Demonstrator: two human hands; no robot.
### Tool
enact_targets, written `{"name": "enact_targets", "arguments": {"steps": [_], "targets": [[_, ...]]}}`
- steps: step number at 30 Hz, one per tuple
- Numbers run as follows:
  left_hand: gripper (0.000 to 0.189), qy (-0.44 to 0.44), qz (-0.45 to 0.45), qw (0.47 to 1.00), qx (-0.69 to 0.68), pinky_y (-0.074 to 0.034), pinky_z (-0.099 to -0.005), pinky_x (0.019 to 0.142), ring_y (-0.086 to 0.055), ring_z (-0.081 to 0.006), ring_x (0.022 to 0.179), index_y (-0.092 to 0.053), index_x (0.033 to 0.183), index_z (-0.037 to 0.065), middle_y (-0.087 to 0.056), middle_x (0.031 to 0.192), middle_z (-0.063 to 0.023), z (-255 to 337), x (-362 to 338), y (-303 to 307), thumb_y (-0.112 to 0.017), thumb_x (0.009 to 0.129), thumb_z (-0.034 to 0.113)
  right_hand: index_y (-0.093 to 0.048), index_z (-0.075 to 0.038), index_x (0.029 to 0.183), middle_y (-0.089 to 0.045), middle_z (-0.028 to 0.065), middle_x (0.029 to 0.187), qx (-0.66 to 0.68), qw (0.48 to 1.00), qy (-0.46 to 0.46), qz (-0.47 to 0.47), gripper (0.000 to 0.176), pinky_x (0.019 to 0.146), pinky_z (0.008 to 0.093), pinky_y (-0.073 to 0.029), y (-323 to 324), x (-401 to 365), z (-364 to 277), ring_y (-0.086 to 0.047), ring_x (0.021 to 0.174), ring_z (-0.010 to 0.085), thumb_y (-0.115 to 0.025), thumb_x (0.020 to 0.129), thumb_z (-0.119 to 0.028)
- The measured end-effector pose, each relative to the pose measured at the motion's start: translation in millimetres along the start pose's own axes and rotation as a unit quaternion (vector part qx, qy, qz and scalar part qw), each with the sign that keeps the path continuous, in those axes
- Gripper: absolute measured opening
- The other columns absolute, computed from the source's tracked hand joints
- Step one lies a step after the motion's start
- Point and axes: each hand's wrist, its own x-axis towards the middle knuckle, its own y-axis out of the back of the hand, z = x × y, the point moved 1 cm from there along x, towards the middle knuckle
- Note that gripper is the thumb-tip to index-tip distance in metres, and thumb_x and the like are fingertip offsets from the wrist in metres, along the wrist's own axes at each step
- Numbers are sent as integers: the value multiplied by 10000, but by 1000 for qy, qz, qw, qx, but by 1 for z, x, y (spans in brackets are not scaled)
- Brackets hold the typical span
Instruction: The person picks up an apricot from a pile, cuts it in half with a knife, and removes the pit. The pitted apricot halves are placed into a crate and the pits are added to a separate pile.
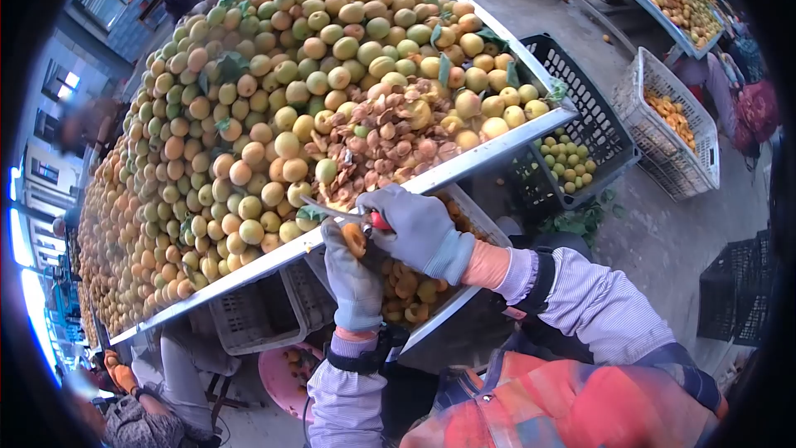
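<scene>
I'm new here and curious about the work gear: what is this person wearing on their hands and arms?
Grey fabric gloves cover both the left hand and the right hand, with an orange cuff showing at each wrist. The sleeves are pale with fine stripes. A black band wraps each forearm just behind the cuff.

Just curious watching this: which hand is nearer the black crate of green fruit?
Right. The right hand lies between the black crate and the left hand, which is farther off.
</scene>
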Motion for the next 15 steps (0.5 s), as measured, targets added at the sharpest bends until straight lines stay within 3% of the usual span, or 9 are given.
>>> {"name": "enact_targets", "arguments": {"steps": [5,6,7,8,9,10,11,13,15], "targets": [[424,-73,7,981,180,-484,-228,728,-531,-90,831,-520,1077,100,-530,943,-14,-5,1,3,-294,990,449,-555,-95,1033,-588,118,920,37,997,20,66,362,700,383,-506,3,4,8,-602,842,309,-684,698,-140],[318,-49,33,995,79,-478,-247,765,-540,-126,850,-508,1096,45,-544,962,-42,-13,4,11,-433,973,328,-555,-95,1033,-588,118,920,36,997,20,68,362,700,383,-506,3,4,7,-602,842,309,-684,698,-140],[318,-49,31,995,80,-478,-247,765,-540,-126,850,-508,1096,45,-544,962,-42,-15,5,15,-433,973,328,-556,-93,1031,-586,119,913,11,1000,4,26,351,701,387,-505,2,4,6,-602,842,311,-678,706,-147],[290,-262,43,897,353,-472,-264,783,-542,-159,849,-497,1098,8,-546,962,-67,-12,5,17,-506,931,245,-557,-91,1029,-585,120,906,-14,1000,-13,-15,340,703,391,-504,1,3,5,-601,842,313,-671,714,-153],[298,-442,49,683,580,-466,-282,801,-544,-192,849,-486,1100,-28,-548,962,-92,-11,3,14,-578,889,161,-557,-91,1029,-585,120,906,-14,1000,-14,-11,340,703,391,-504,2,4,5,-601,842,313,-671,714,-153],[383,-234,64,882,405,-425,-324,835,-542,-266,910,-518,1083,-38,-556,1004,-181,1,-3,-5,-302,990,264,-558,-89,1027,-585,119,907,-9,1000,-7,-3,331,705,393,-503,4,5,4,-601,845,313,-665,721,-157],[383,-234,60,881,406,-425,-324,835,-542,-266,910,-518,1083,-38,-556,1004,-181,2,-2,-6,-302,990,264,-558,-88,1025,-585,119,908,-4,1000,0,5,322,708,395,-502,5,5,4,-602,848,314,-659,727,-161],[360,-302,18,790,534,-424,-334,780,-540,-273,853,-527,1008,-14,-555,931,-154,7,0,-4,-286,975,250,-561,-88,1028,-591,123,915,12,1000,-4,11,313,711,399,-500,8,6,5,-602,847,313,-648,736,-161],[265,-281,5,816,505,-431,-328,785,-539,-272,857,-516,1026,-27,-547,950,-157,6,1,0,-388,917,177,-563,-90,1031,-604,127,908,19,999,-15,22,296,709,403,-501,7,8,8,-607,833,314,-627,752,-163]]}}
